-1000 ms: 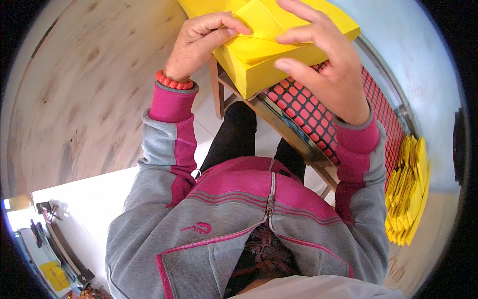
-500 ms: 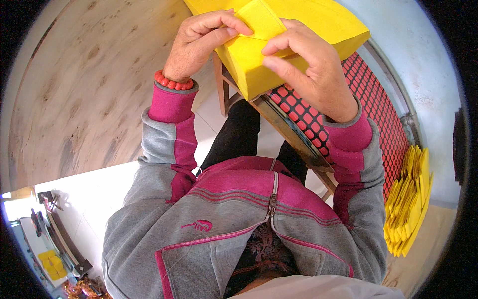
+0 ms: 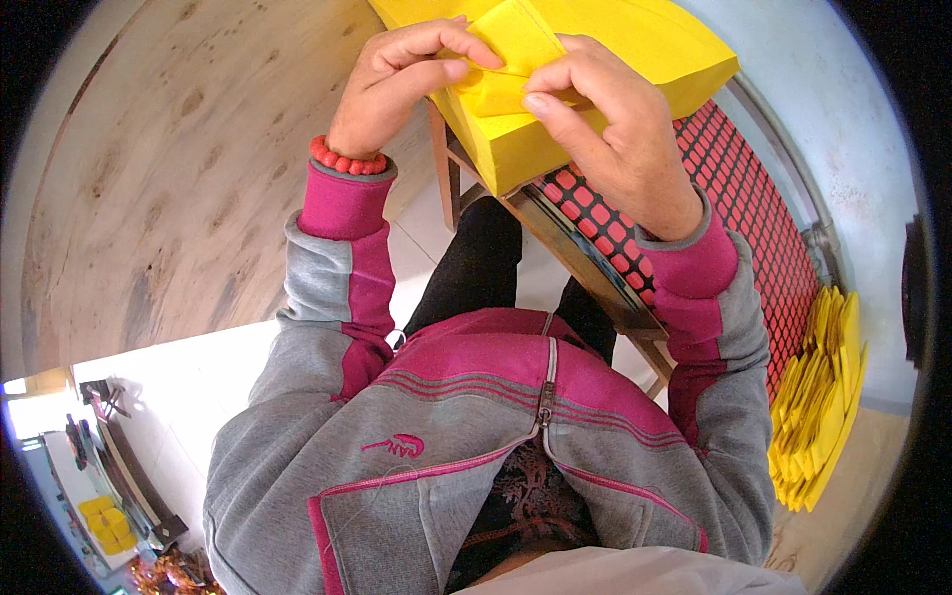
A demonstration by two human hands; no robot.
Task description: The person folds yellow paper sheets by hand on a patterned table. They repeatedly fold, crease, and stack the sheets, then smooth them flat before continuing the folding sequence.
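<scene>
A yellow box-shaped piece, which looks like cloth or soft sheet, sits at the top of the view, with a small squarish flap raised on its near side. My left hand, wearing a red bead bracelet, has its index finger bent over the flap's left edge, the thumb close beside it. On the flap's right, my right hand pinches a fold of the yellow material between thumb and index finger. The other fingertips of both hands are partly hidden.
Under the yellow piece lies a red-and-black grid-patterned surface on a wooden frame. A stack of folded yellow pieces rests at the right. To the left spreads a wide wooden board; small yellow items lie at lower left.
My right thumb and index finger have moved up slightly and closed on the material. Below the flap a yellow fold now bulges out. My left hand stays nearly still.
</scene>
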